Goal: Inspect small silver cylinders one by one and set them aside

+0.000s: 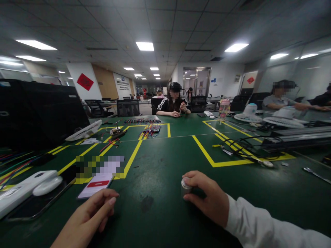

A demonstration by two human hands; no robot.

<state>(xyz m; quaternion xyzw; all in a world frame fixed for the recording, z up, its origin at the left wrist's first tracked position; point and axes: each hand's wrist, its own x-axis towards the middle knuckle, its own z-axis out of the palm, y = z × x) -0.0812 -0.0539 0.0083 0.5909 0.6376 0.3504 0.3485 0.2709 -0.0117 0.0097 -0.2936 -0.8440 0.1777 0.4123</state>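
My right hand [207,198] grips a small cylinder [185,187] with a pale round top and a greyish, glassy-looking side, like a little capped jar. Thumb and fingers close around it from the right, and it appears to stand upright on the green tabletop [160,206]. My left hand [91,213] hovers near the table's front, thumb against the index finger and the others loosely curled, with nothing visible in it. Just beyond that hand lies a phone [99,184] with a lit screen and a red box on it, partly blurred out.
At the left are a dark phone [38,203], a white device [23,189] and a black monitor [41,113]. Wires and small parts [151,130] lie farther back. Black cables [248,148], metal bars [302,136] and white fans [249,113] occupy the right. A person [174,103] sits opposite.
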